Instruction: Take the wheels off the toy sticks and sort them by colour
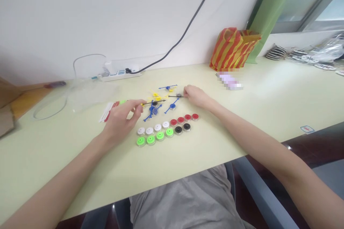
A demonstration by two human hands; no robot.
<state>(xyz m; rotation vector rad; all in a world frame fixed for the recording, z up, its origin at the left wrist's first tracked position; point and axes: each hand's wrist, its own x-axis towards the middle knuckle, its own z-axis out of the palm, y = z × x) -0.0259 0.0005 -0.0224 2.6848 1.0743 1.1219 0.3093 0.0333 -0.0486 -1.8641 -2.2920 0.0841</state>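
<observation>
A: What's in the left hand (119, 120)?
B: Its grip is clamped on one end of the first black arrow (158, 102), thumb and forefinger pinching it; the arrow points across the loose pieces towards the right hand (197, 96)
A: And that right hand?
B: Fingertips drawn together on the end of the second black arrow (173, 96), a little farther back on the tabletop (228, 132)
A: What lies between them?
B: Several blue arrows (172, 106) with round hubs, some overlapping, and a few yellow pieces (156, 97)
A: Anything nearer the person?
B: Two rows of round pieces with clear bases. The farther row has four white discs (157, 127), then four red discs (180, 119); the nearer has four green discs (160, 136), then two black discs (178, 130)
A: And around the edges?
B: Red and white strips (107, 111) beside the left hand, partly hidden by it, a power strip (120, 75) by the wall, and a striped bag (231, 50) behind the right hand, off to its right
</observation>
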